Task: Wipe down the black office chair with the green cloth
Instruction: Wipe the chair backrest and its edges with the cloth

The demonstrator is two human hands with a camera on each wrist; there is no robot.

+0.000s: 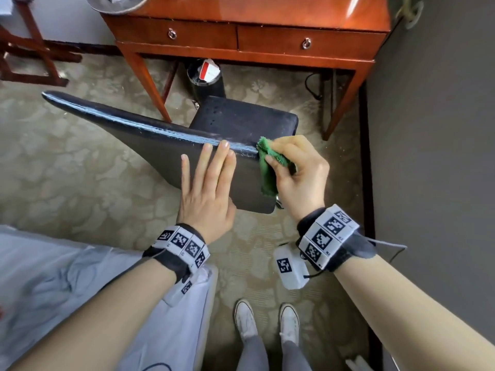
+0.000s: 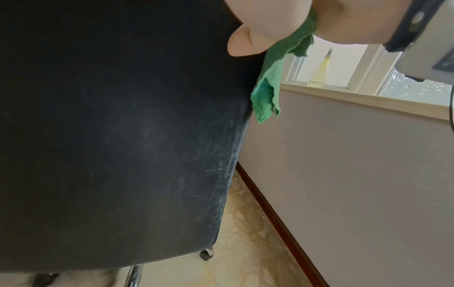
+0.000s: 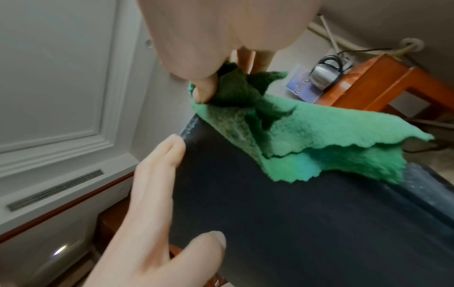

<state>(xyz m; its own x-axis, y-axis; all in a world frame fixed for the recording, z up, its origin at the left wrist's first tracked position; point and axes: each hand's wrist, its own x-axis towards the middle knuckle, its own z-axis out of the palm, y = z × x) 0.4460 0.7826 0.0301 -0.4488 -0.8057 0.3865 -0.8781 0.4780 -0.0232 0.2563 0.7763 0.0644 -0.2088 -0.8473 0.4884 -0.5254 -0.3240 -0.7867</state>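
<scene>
The black office chair (image 1: 166, 145) stands in front of me, its backrest nearest and its seat (image 1: 249, 116) toward the desk. My left hand (image 1: 207, 180) lies flat with straight fingers on the back face of the backrest (image 2: 110, 136). My right hand (image 1: 297, 167) grips the bunched green cloth (image 1: 269, 167) against the right end of the backrest's top edge. In the right wrist view the cloth (image 3: 307, 139) drapes over that edge, beside my left hand (image 3: 152, 194). In the left wrist view a strip of the cloth (image 2: 272, 81) hangs from my right hand (image 2: 270, 23).
A wooden desk (image 1: 249, 36) with two drawers stands beyond the chair, a black waste bin (image 1: 206, 79) beneath it. A grey wall (image 1: 434, 156) runs close on the right. A white bed (image 1: 53, 290) is at my lower left. Patterned carpet (image 1: 67, 170) covers the floor.
</scene>
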